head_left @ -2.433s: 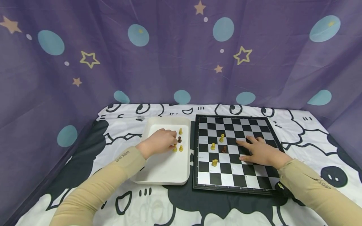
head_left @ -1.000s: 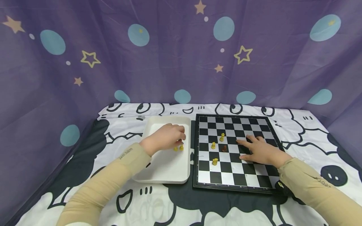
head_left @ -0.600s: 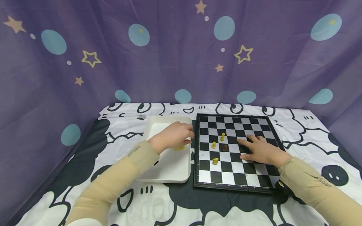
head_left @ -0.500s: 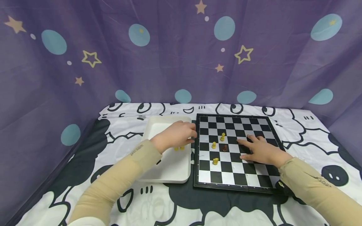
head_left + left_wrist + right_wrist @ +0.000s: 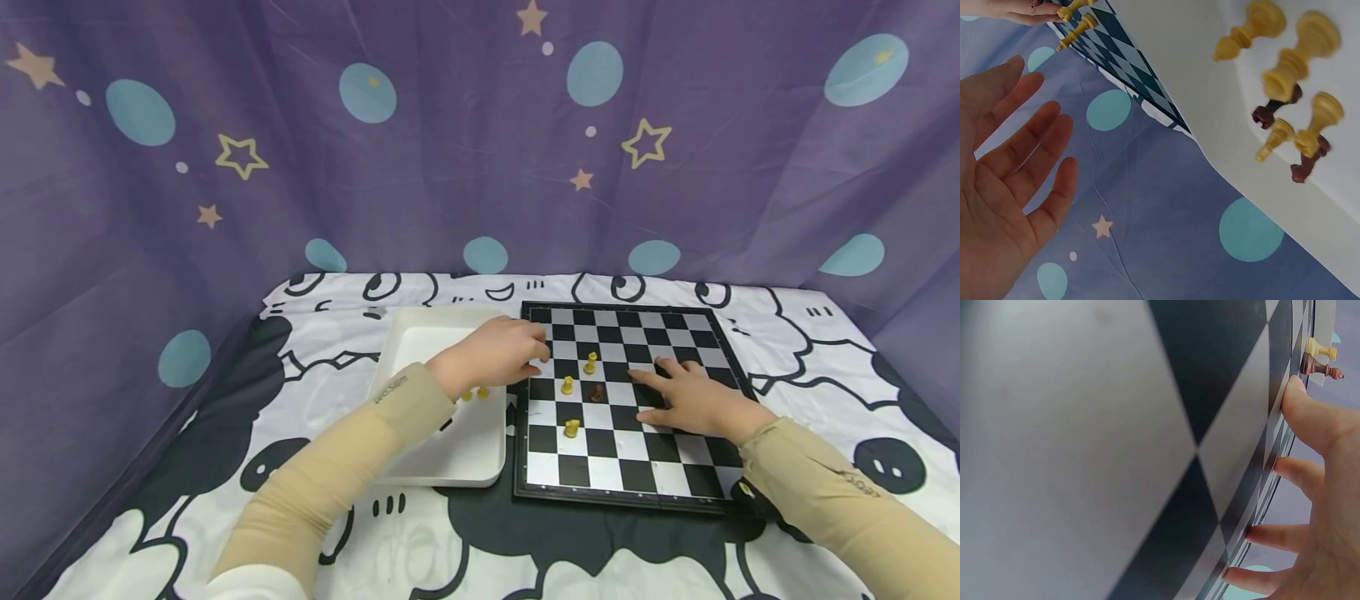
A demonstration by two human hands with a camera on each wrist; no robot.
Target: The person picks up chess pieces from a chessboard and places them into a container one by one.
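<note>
My left hand point(image 5: 498, 348) is above the chessboard's left edge, having the white tray point(image 5: 457, 458) below its wrist. In the left wrist view the fingers point(image 5: 1047, 137) are spread loosely with nothing between them. My right hand point(image 5: 693, 402) rests its spread fingertips on the right part of the chessboard point(image 5: 606, 472). Left of it stand a tall yellow chess piece point(image 5: 590, 363), a shorter yellow chess piece point(image 5: 567, 385), a yellow knight point(image 5: 572, 428) and a dark brown chess piece point(image 5: 596, 392). In the tray are several yellow chess pieces point(image 5: 1319, 34) and dark brown ones point(image 5: 1308, 164).
The tray stands directly left of the board on a black and white cartoon cloth point(image 5: 420, 550). A purple curtain point(image 5: 480, 167) with stars and blue dots hangs behind. The left forearm point(image 5: 360, 467) crosses over the tray.
My left hand has moved right, from among the pieces in the tray to over the board's left edge. My right hand and the pieces on the board stay where they were.
</note>
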